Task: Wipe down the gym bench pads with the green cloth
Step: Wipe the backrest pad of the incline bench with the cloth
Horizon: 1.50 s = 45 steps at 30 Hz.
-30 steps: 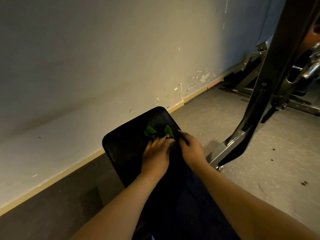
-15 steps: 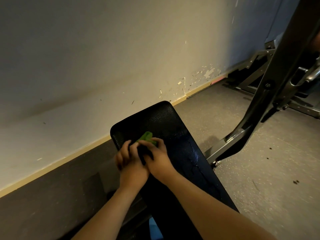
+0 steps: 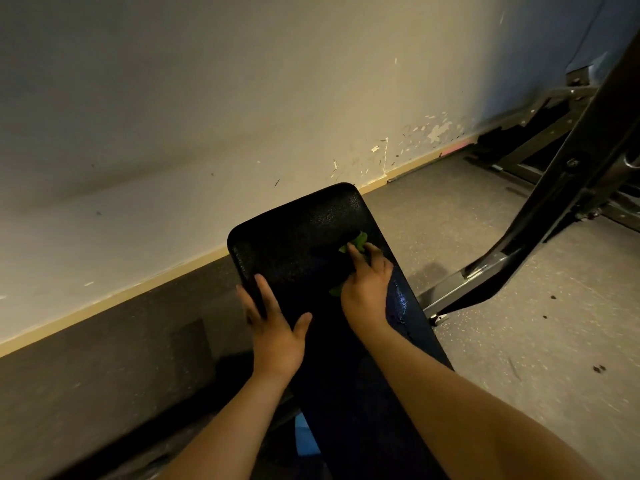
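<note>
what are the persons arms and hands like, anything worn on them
The left forearm and right forearm are bare, with no sleeves in view. The left hand and right hand wear no gloves, and no watch, bracelet or ring shows, though the light is dim.

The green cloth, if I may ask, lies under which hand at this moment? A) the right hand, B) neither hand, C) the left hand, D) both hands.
A: the green cloth peeks out from under the right hand, which presses it on the bench pad, while the left hand rests on the pad's left edge, apart from the cloth.
</note>
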### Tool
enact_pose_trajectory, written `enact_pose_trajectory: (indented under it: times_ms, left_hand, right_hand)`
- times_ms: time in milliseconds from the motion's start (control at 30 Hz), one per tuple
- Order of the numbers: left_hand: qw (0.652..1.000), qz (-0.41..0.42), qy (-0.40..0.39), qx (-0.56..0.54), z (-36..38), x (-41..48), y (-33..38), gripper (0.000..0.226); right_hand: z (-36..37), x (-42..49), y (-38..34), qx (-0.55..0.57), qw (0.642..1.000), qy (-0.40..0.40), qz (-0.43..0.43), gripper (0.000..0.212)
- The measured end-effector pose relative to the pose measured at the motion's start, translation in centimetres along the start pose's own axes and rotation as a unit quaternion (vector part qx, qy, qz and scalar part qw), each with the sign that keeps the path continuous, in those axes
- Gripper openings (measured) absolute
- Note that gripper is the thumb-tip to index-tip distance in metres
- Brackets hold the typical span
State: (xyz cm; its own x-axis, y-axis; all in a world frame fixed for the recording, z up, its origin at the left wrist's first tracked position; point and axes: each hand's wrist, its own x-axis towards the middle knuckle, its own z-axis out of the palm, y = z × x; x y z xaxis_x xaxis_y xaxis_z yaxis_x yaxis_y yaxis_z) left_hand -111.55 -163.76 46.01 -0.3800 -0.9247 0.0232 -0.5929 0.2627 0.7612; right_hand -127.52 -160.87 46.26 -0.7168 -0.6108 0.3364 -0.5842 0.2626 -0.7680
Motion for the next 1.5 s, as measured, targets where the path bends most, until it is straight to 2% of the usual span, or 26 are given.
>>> enact_pose_trajectory:
  times_ms: [67, 167, 267, 333, 433, 500, 633, 667, 700, 800, 867, 933, 1000, 1133, 1200, 1267, 1367, 1433, 1500]
  left_hand:
    - [1.000, 0.011, -0.001, -0.008, 0.0, 0.2, -0.4, 0.110]
    - [0.999, 0.030, 0.010, 0.012, 0.2, 0.5, -1.1, 0.106]
    - [0.999, 0.040, 0.007, -0.005, 0.3, 0.4, -1.2, 0.109]
    - [0.999, 0.029, 0.000, -0.027, 0.1, 0.3, -1.1, 0.110]
    - [0.999, 0.020, -0.012, -0.022, -0.1, 0.3, -0.8, 0.109]
    - [1.000, 0.012, -0.018, -0.010, -0.1, 0.3, -0.7, 0.109]
    - [1.000, -0.008, -0.017, 0.011, 0.2, 0.4, -0.5, 0.109]
    - [1.000, -0.011, -0.015, 0.014, 0.2, 0.5, -0.4, 0.109]
    - [1.000, -0.018, -0.015, 0.015, 0.3, 0.5, -0.4, 0.110]
    - [0.999, -0.033, -0.012, 0.036, 0.3, 0.5, -0.2, 0.111]
    - [0.996, -0.044, -0.009, 0.073, 0.1, 0.4, 0.0, 0.109]
    - [0.995, -0.057, -0.017, 0.086, 0.1, 0.6, 0.2, 0.108]
    - [0.994, -0.063, -0.029, 0.088, 0.1, 0.6, 0.4, 0.107]
    - [0.994, -0.046, -0.019, 0.096, 0.0, 0.4, 0.1, 0.109]
    - [0.995, -0.039, -0.015, 0.089, 0.1, 0.4, -0.1, 0.109]
    - [0.996, -0.031, -0.011, 0.084, 0.1, 0.4, -0.1, 0.110]
    - [0.996, -0.028, -0.010, 0.083, 0.1, 0.5, -0.2, 0.110]
    - [0.996, -0.032, -0.012, 0.080, 0.1, 0.5, -0.1, 0.109]
    - [0.997, -0.035, -0.003, 0.075, 0.1, 0.6, 0.1, 0.106]
  right_hand:
    - [1.6, -1.5, -2.0, 0.015, 0.998, -0.028, -0.062, 0.038]
    - [3.1, -2.8, -3.7, -0.043, 0.964, -0.124, -0.231, 0.047]
    - [2.3, -1.9, -2.4, -0.121, 0.930, -0.156, -0.310, 0.056]
    - [1.2, -0.7, 0.0, -0.140, 0.940, -0.135, -0.281, 0.059]
    - [-0.7, 0.8, 3.3, -0.083, 0.981, -0.056, -0.163, 0.058]
    - [-1.0, 1.2, 3.8, -0.033, 0.996, -0.024, -0.084, 0.060]
    - [0.4, 0.3, -0.2, 0.048, 0.992, 0.050, 0.103, 0.064]
    - [1.0, -0.3, -1.3, 0.048, 0.992, 0.046, 0.103, 0.065]
    - [1.7, -1.3, -2.2, 0.036, 0.997, 0.025, 0.060, 0.066]
    - [3.1, -3.7, -3.1, -0.022, 0.984, -0.079, -0.160, 0.064]
    - [2.4, -3.0, -2.0, -0.036, 0.972, -0.108, -0.205, 0.061]
    - [0.9, -1.3, -0.3, -0.033, 0.984, -0.086, -0.149, 0.065]
    - [-1.1, 0.7, 1.9, -0.017, 0.998, -0.047, -0.042, 0.068]
    - [-2.8, 3.0, 4.3, 0.042, 0.993, 0.014, 0.107, 0.069]
    - [-2.2, 2.4, 3.6, 0.039, 0.989, 0.031, 0.139, 0.071]
    - [-1.4, 0.9, 2.4, 0.031, 0.993, 0.037, 0.109, 0.070]
    - [-0.5, -1.0, 0.6, 0.004, 0.999, -0.008, 0.034, 0.070]
    - [0.6, -2.3, -0.6, -0.009, 0.995, -0.064, -0.072, 0.069]
    - [1.9, -3.7, -1.8, -0.036, 0.968, -0.149, -0.200, 0.064]
